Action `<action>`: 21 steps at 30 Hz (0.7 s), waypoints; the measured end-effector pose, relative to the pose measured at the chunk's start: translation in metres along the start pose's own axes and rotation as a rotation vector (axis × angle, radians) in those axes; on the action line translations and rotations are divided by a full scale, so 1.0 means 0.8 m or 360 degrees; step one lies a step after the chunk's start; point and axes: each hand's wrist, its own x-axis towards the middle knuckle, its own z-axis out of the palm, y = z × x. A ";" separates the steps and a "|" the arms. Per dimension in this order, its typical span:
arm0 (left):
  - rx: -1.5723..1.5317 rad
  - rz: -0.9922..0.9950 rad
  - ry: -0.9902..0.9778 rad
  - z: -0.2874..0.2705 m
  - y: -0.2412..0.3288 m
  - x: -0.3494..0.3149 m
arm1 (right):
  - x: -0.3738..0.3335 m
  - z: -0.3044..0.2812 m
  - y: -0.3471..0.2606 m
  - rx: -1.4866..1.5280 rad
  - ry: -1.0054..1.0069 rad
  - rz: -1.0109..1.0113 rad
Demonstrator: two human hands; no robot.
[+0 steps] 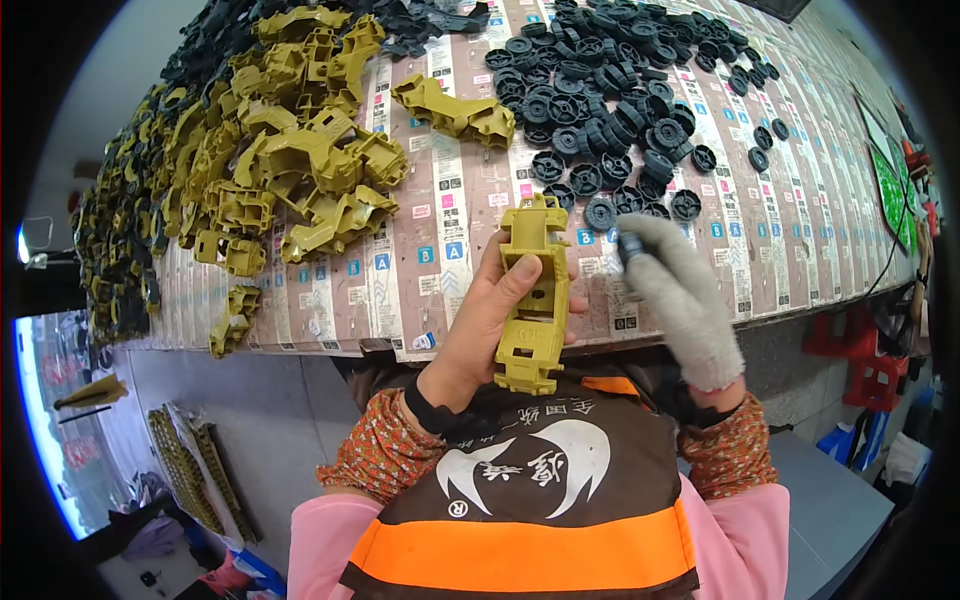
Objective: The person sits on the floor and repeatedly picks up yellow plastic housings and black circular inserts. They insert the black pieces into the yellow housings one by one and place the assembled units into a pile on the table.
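Note:
My bare left hand [472, 330] is closed round an olive-yellow plastic toy vehicle chassis [535, 325], thumb across its middle opening. The long part is held upright in front of my apron, with notched ends and rectangular cut-outs. In a pale knitted glove, my right hand [682, 300] pinches a small black wheel [629, 247] just right of the chassis. The two do not touch. Several loose black wheels [600, 213] lie right beyond the fingers. Another chassis [455, 110] lies apart on the table, farther off.
A big heap of olive-yellow chassis [310, 150] covers the table's left side, with dark plastic parts [215, 50] behind and beside it. The wheel pile [610, 90] spreads across the far right. The table's patterned covering [400, 290] ends at a front edge near my body. Red stools [868, 355] stand at right.

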 end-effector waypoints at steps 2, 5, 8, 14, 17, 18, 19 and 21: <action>0.0004 -0.0043 -0.0019 0.002 -0.001 -0.003 | -0.001 0.024 0.009 0.0089 -0.0039 -0.0149; -0.0016 -0.0104 -0.0041 0.002 -0.001 -0.007 | 0.003 0.037 0.018 0.0065 -0.0030 -0.0141; 0.0009 -0.0097 -0.0034 0.002 -0.001 -0.011 | -0.002 0.044 0.015 0.0193 -0.0084 -0.0057; 0.0364 0.0161 -0.0054 -0.008 -0.018 -0.006 | -0.008 0.053 0.009 0.0250 -0.0022 0.0116; 0.0861 0.0512 -0.0062 -0.012 -0.024 -0.002 | -0.017 0.060 0.016 -0.0111 0.0091 -0.0154; 0.1011 0.0504 -0.0074 -0.011 -0.021 -0.005 | -0.019 0.062 0.021 -0.0318 0.0146 -0.0336; 0.1159 0.0494 -0.0087 -0.009 -0.017 -0.011 | -0.019 0.061 0.026 -0.0382 0.0124 -0.0453; 0.1369 0.0453 -0.0123 -0.009 -0.015 -0.012 | -0.021 0.055 0.035 -0.0511 0.0079 -0.0686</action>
